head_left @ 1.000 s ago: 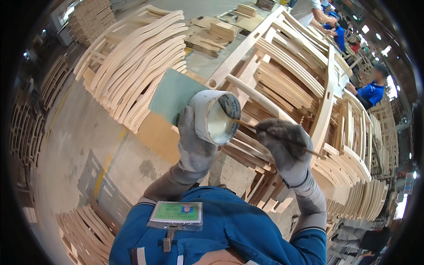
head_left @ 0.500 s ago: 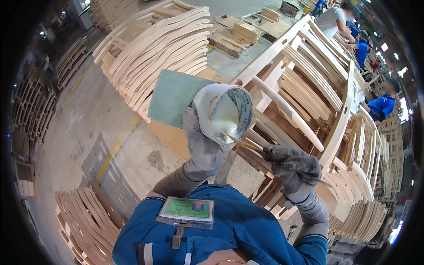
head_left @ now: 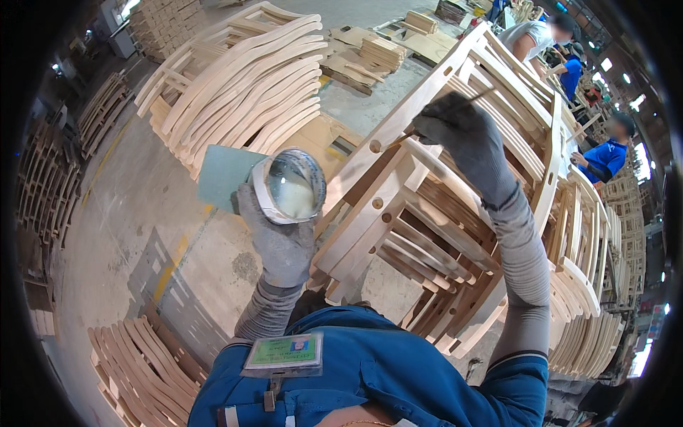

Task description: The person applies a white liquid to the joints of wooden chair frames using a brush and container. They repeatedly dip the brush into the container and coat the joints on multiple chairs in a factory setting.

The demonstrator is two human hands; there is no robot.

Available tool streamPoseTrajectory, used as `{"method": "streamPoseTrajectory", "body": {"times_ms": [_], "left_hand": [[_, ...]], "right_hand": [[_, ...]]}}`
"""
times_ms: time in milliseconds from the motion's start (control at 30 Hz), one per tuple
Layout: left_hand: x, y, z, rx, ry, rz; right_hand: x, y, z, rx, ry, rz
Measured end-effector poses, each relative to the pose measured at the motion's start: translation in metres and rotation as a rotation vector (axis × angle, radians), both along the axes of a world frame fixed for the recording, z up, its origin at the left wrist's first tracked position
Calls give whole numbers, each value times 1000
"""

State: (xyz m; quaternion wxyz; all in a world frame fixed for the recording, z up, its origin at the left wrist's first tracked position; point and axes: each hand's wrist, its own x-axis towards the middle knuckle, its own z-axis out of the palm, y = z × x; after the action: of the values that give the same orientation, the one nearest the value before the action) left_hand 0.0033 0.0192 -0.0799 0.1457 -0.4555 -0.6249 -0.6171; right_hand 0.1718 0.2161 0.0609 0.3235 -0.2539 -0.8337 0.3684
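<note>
My gloved left hand (head_left: 281,245) is wrapped round a white cup (head_left: 267,188) tilted toward me, with milky white liquid (head_left: 295,199) inside. A flat grey-green sheet (head_left: 224,178) sticks out to the left behind the cup; how it is held is hidden. In my gloved right hand (head_left: 462,132) is a thin brush-like stick (head_left: 400,141), its rear end poking out above the fingers. The stick's tip is beside a hole in the pale wooden rail (head_left: 409,110) of a stacked frame; contact is unclear. A lower wooden rail (head_left: 345,260) with holes lies nearer me.
Curved wooden parts (head_left: 242,85) are piled at the far left, over cardboard (head_left: 320,139). Another stack (head_left: 146,363) stands at the lower left, and more frames (head_left: 583,277) at the right. Two people, one in white (head_left: 526,39) and one in blue (head_left: 605,160), are beyond the frames.
My right hand has lifted the stick out of the cup and moved it up and away to the wooden rail. My left hand has shifted left with the cup and sheet.
</note>
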Motion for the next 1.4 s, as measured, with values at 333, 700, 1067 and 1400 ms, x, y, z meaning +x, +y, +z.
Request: {"method": "streamPoseTrajectory", "body": {"times_ms": [333, 700, 1067, 1400], "left_hand": [[-9, -5, 9, -105, -31, 4], [-8, -2, 10, -103, -3, -31], [-1, 6, 28, -83, -236, -270], [22, 31, 28, 210, -691, -761]], "right_hand": [[-51, 10, 6, 235, -263, 98], [-52, -3, 11, 335, -309, 37], [-23, 6, 11, -78, -53, -46], [36, -90, -4, -216, 486, 202]]}}
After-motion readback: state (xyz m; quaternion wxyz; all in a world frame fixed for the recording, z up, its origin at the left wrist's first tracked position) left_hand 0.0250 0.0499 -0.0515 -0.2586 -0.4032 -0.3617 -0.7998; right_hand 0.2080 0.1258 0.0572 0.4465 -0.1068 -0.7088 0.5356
